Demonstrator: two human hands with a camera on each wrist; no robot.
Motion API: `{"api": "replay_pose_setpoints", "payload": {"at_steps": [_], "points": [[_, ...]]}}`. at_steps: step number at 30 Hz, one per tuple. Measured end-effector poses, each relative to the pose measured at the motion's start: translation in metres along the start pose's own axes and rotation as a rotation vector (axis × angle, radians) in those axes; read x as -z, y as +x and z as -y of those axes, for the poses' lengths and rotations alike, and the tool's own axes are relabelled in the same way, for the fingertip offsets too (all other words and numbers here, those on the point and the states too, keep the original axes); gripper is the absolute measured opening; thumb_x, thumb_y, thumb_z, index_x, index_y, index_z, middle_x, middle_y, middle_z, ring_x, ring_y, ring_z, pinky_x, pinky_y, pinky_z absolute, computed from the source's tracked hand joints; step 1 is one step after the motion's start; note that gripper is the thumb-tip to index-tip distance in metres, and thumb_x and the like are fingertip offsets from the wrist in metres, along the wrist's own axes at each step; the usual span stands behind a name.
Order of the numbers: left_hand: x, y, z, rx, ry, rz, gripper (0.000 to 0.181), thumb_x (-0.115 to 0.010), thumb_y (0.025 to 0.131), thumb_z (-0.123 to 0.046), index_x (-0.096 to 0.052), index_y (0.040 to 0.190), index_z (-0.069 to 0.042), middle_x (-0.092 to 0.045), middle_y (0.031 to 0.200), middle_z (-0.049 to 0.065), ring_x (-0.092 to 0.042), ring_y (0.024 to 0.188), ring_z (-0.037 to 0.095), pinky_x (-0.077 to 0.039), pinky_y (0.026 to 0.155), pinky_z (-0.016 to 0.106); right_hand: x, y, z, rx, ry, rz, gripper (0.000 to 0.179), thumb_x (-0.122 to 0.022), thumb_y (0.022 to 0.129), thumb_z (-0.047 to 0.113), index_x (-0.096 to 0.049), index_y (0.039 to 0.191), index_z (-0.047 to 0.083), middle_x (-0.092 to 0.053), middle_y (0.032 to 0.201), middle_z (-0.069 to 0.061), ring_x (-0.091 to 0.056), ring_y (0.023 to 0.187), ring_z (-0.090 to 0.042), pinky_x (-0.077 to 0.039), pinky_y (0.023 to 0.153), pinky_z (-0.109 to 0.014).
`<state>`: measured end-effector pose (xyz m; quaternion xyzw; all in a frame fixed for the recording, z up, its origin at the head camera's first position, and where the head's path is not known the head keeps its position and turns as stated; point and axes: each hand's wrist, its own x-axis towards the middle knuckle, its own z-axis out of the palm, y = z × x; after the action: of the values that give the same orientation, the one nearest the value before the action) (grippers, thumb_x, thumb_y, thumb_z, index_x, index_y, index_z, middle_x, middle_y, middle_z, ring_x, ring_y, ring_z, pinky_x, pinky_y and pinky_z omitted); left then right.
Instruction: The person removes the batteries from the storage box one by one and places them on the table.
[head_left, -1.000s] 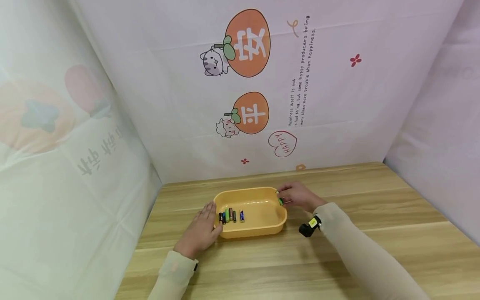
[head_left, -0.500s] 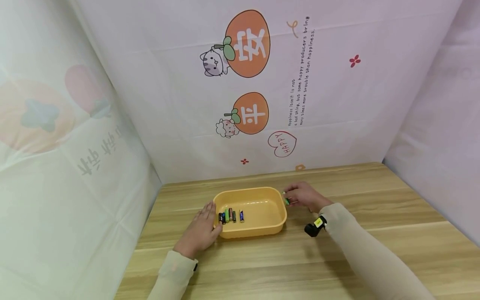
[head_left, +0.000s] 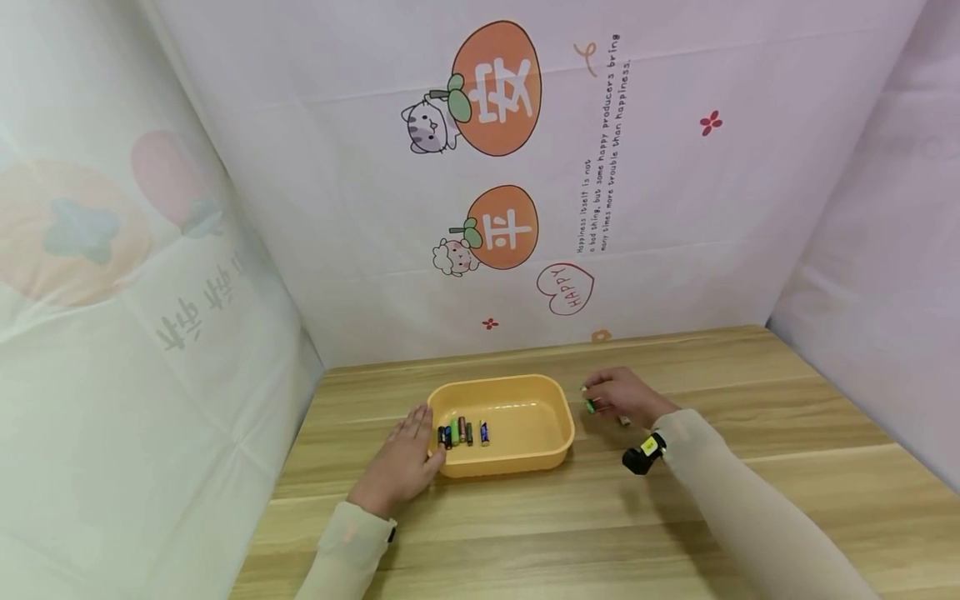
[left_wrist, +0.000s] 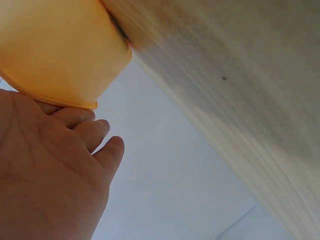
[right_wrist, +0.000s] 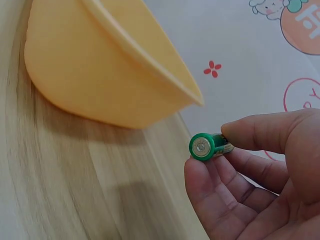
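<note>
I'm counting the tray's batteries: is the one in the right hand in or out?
Out: the right hand holds the green-ended battery beside the yellow tray, beyond its right rim, with a gap visible between them.

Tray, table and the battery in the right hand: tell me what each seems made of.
Tray: probably plastic, smooth and slightly glossy; highlights streak its inside.
Table: wood or a wood-look laminate; grain streaks show, but the look can't settle which.
Battery: likely a metal case in a shiny green printed wrap; its end face looks like bare metal.
</note>
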<state>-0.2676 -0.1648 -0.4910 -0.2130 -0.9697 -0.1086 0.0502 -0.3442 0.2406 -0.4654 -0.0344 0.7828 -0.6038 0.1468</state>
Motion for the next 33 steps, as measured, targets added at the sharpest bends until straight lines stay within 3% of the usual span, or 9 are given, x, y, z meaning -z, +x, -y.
{"api": "replay_pose_setpoints", "payload": {"at_steps": [9,19,25,33], "points": [[0.000,0.000,0.000,-0.003,0.000,0.003,0.070,-0.036,0.103,-0.041,-0.018,0.153,0.004,-0.014,0.159,0.018,-0.012,0.146,0.031,-0.017,0.115,0.046,0.015,-0.002,-0.013,-0.038,-0.027,-0.032,0.041,-0.056,0.097,0.008,-0.048,0.130,-0.014,-0.059,0.112,-0.027,-0.064,0.082,-0.022,-0.055,0.081,-0.046],[0.001,0.004,0.000,-0.008,0.002,0.000,0.071,-0.038,0.103,-0.040,-0.016,0.153,0.004,-0.013,0.160,0.018,-0.011,0.146,0.030,-0.016,0.116,0.046,0.032,-0.003,-0.022,-0.031,0.015,-0.047,0.040,-0.057,0.095,0.007,-0.049,0.127,-0.018,-0.064,0.089,-0.013,-0.063,0.070,-0.018,-0.057,0.068,-0.037],[0.003,0.000,-0.001,-0.004,-0.002,0.014,0.070,-0.038,0.103,-0.041,-0.016,0.153,0.003,-0.010,0.160,0.016,-0.010,0.146,0.029,-0.015,0.116,0.045,0.034,-0.010,-0.029,-0.031,0.038,-0.024,0.044,-0.058,0.096,0.006,-0.045,0.128,-0.020,-0.064,0.093,-0.015,-0.062,0.074,-0.016,-0.057,0.070,-0.037],[0.004,-0.001,-0.002,-0.005,-0.006,0.015,0.070,-0.038,0.102,-0.040,-0.016,0.153,0.003,-0.010,0.160,0.015,-0.010,0.146,0.029,-0.017,0.115,0.045,0.039,-0.014,-0.036,-0.058,0.032,-0.065,0.044,-0.058,0.096,0.007,-0.045,0.129,-0.019,-0.064,0.101,-0.019,-0.064,0.078,-0.018,-0.058,0.071,-0.035]]}}
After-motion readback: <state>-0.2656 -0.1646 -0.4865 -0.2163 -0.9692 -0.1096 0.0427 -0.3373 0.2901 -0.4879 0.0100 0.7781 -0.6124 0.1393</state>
